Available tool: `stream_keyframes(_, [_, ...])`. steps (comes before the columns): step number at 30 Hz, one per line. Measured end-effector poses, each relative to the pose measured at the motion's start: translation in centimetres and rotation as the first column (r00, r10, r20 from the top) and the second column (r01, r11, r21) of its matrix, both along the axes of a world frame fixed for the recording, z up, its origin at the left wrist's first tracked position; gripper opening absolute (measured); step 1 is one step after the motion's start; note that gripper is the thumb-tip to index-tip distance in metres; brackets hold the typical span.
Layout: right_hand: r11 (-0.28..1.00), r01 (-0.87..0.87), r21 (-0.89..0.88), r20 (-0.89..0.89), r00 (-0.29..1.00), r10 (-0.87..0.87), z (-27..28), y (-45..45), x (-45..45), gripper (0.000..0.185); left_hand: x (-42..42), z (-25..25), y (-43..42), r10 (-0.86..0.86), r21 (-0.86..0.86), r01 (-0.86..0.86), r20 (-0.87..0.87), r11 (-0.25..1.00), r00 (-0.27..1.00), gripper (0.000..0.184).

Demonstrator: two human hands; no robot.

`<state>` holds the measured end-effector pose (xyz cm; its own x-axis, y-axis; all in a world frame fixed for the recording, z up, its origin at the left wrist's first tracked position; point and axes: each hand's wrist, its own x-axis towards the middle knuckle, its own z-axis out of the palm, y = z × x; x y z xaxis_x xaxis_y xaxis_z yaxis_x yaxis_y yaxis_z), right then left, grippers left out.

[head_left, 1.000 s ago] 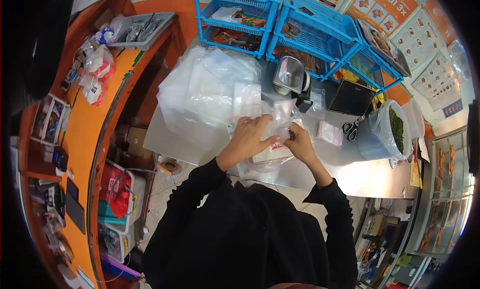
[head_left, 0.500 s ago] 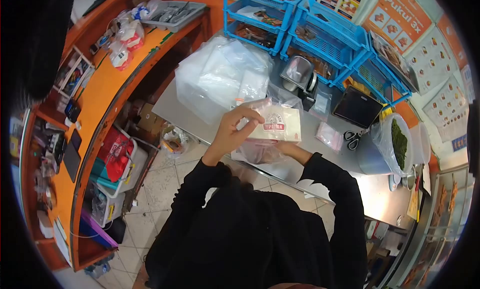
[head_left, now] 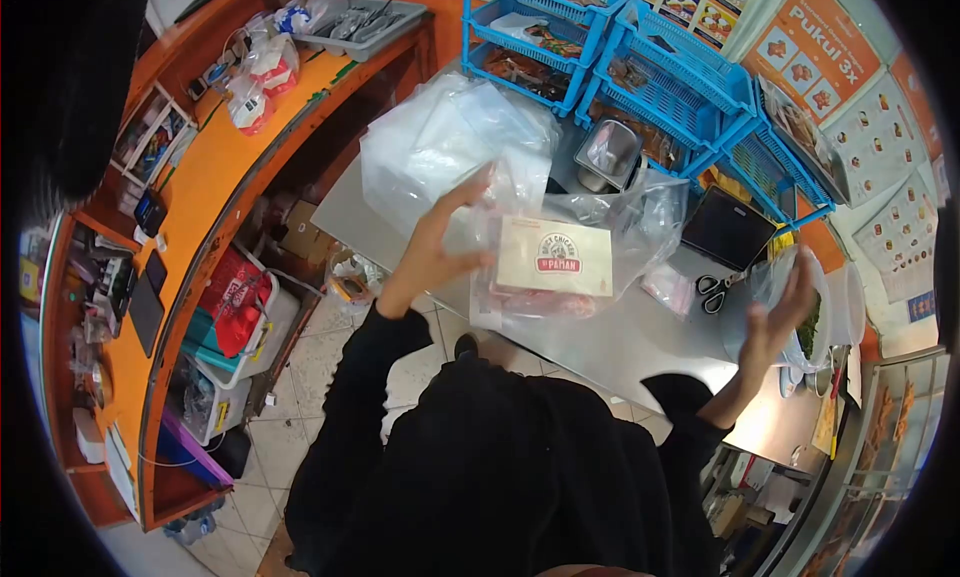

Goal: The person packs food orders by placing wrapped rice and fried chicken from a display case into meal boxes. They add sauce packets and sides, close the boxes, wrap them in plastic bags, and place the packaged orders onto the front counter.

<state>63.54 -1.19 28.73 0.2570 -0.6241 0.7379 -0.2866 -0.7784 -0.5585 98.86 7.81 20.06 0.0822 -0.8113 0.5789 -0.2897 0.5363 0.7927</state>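
Observation:
A cream food box (head_left: pixel 555 258) with a red and black printed label lies on a clear plastic bag (head_left: pixel 648 215) on the metal table. Whether the box is inside the bag or on top of it, I cannot tell. At the box's left, my left hand (head_left: pixel 440 242) has its thumb and fingers spread at the bag's edge. My right hand (head_left: pixel 775 322) is raised well to the right, fingers apart and empty, in front of a tub (head_left: pixel 745 312) lined with plastic. Pink-tinted plastic shows under the box's front edge.
A pile of clear plastic bags (head_left: pixel 440 147) covers the table's back left. Behind stand blue tiered baskets (head_left: pixel 670 87), a metal container (head_left: pixel 608 155) and a dark tablet (head_left: pixel 728 224). Black scissors (head_left: pixel 714 293) lie beside a small pink packet (head_left: pixel 666 286). An orange counter (head_left: pixel 215 177) runs along the left.
My right hand has left the box and swung far to the right. My left hand has opened and moved left off the box's top. The bag now spreads out to the box's right.

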Motion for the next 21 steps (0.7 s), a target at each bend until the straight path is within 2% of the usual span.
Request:
stream_keyframes(2, [0.981,0.114,0.156,-0.363,0.93,-0.051,-4.8,-2.2,-2.2,0.1,0.1,-3.8,1.4,0.24,-0.041,-0.239,0.322,0.97,0.916,0.081])
stream_keyframes(4, [0.924,0.112,0.366,-0.552,0.825,0.119,-11.5,-3.8,-1.6,0.111,-1.5,-7.1,0.7,0.289,0.021,-0.297,0.173,0.955,0.942,0.092])
stream_keyframes(6, [0.917,0.095,0.388,-0.485,0.867,0.116,-17.1,-4.9,2.2,0.101,-2.1,-11.0,-1.4,0.231,0.111,-0.264,0.242,0.958,0.942,0.099])
stream_keyframes(7, [0.887,-0.014,0.462,-0.43,0.871,0.237,-16.7,-5.1,4.8,0.09,-1.4,-13.1,-3.2,0.131,0.168,-0.21,0.386,0.963,0.913,0.1])
stream_keyframes(9, [0.873,-0.092,0.479,-0.38,0.875,0.301,-19.2,-7.1,8.7,0.07,-2.1,-13.4,-5.5,0.048,0.2,-0.167,0.492,0.966,0.869,0.102])
stream_keyframes(10, [0.909,-0.109,0.403,-0.322,0.912,0.252,-19.6,-7.1,10.1,0.061,-3.7,-12.1,-6.8,0.076,0.162,-0.171,0.47,0.972,0.879,0.103])
stream_keyframes(11, [0.94,-0.115,0.32,-0.264,0.943,0.205,-20.0,-7.0,11.5,0.053,-5.1,-9.7,-7.6,0.151,0.19,-0.234,0.372,0.954,0.916,0.066])
stream_keyframes(14, [0.674,-0.22,0.705,0.008,0.953,0.302,-19.7,-6.0,10.3,0.052,-6.0,-10.3,-9.2,0.029,0.308,-0.207,0.496,0.929,0.868,0.042])
stream_keyframes(15, [0.734,-0.228,0.64,0.001,0.955,0.296,-19.0,-5.6,10.3,0.051,-6.4,-11.3,-9.5,0.231,0.031,-0.271,0.436,0.962,0.87,0.024])
stream_keyframes(17, [0.835,-0.235,0.498,-0.012,0.961,0.277,-16.6,-4.1,11.3,0.05,-6.3,-10.2,-8.7,0.231,0.035,-0.248,0.262,0.968,0.937,0.024])
stream_keyframes(18, [0.898,-0.187,0.398,-0.116,0.961,0.252,-16.7,-3.9,11.8,0.049,-5.9,-9.8,-8.5,0.226,0.037,-0.236,0.173,0.971,0.959,0.024])
stream_keyframes(19, [0.948,-0.14,0.285,-0.21,0.956,0.204,-16.7,-3.7,12.3,0.048,-5.4,-11.2,-9.2,0.172,-0.065,-0.159,0.33,0.985,0.928,0.025])
stream_keyframes(20, [0.99,-0.068,0.126,-0.386,0.916,0.112,-17.5,-3.9,12.9,0.047,-5.3,-11.5,-9.4,0.107,-0.064,-0.091,0.329,0.994,0.938,0.025])
stream_keyframes(21, [0.992,-0.064,0.107,-0.449,0.887,0.105,-18.9,-4.3,12.9,0.045,-5.3,-10.7,-9.1,0.043,-0.061,-0.024,0.328,0.998,0.944,0.026])
